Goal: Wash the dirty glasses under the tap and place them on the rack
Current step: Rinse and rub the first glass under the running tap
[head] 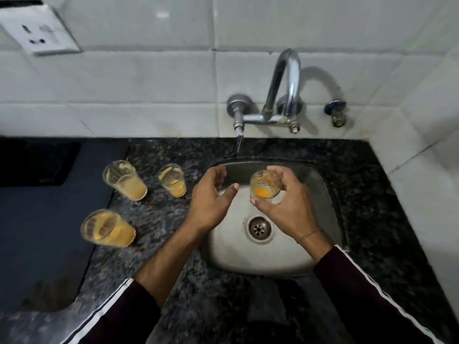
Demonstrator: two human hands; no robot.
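We see a speckled black granite counter point(387, 194) around a round-cornered steel sink point(248, 254), its near rim partly hidden by maroon striped sleeves point(372, 294). Above the basin, the right hand point(288, 207) grips a clear ribbed glass with orange residue point(265, 186); the left hand point(211, 202) hovers alongside, fingers loose, apart from it. Three orange-stained glasses point(125, 180) stand left of the sink. The chrome wall tap point(270, 105) looks blurred.
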